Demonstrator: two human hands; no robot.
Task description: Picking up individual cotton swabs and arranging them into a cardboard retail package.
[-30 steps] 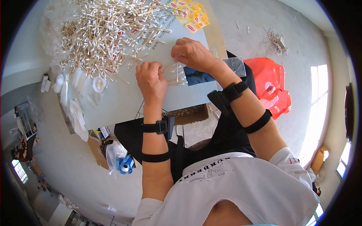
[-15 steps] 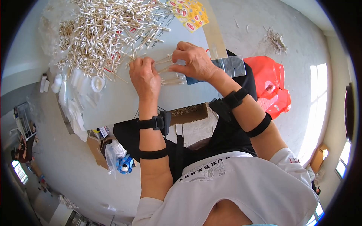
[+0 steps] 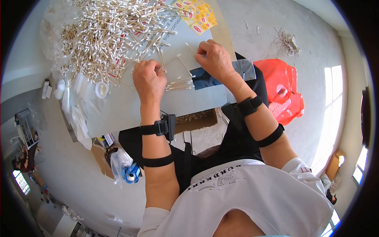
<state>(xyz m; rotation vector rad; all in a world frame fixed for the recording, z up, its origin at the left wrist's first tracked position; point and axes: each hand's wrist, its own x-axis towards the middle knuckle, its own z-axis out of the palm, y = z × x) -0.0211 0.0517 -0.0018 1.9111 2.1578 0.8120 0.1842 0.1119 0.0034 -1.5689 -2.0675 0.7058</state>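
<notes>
Head view: one overhead view, both hands over the pale tabletop (image 3: 130, 108).
Swab row: a loose fan of swabs (image 3: 181, 84) is laid on the tabletop between the hands, on the person's side of the fingertips; long axes run roughly left-right, right ends slightly raised toward the far side.
Nearer hand: the row is sited just right of the left hand (image 3: 150, 79), which is nearer; from the right hand (image 3: 197, 56) it is reached leftward and toward the body.
Left hand state: fingers curled, thumb close to them; an upright-looking swab (image 3: 162, 61) is seen at the thumb, but whether it is gripped cannot be told.
Right hand state: fingers bent, thumb and forefinger nearly closed; one jutting swab (image 3: 190, 47) seems pinched, pointed far-left.
In the gap: a slanted swab (image 3: 184, 65) is left lying between the hands, its near end close to the row, so the gap is partly crossed.
Swab pile: a big heap (image 3: 106, 39) is spread far-left; its strays are crowded up to the left fingers.
Dark packet: a dark blue packet (image 3: 202, 79) is set at the row's right ends, partly below the right hand; contact unclear.
Yellow packets: yellow printed pieces (image 3: 201, 19) are scattered beyond the right hand, out of the way.
White tub: a round tub (image 3: 102, 89) is placed left of the left hand, well clear.
Red bag: a red bag (image 3: 280, 93) is seen right of the table.
</notes>
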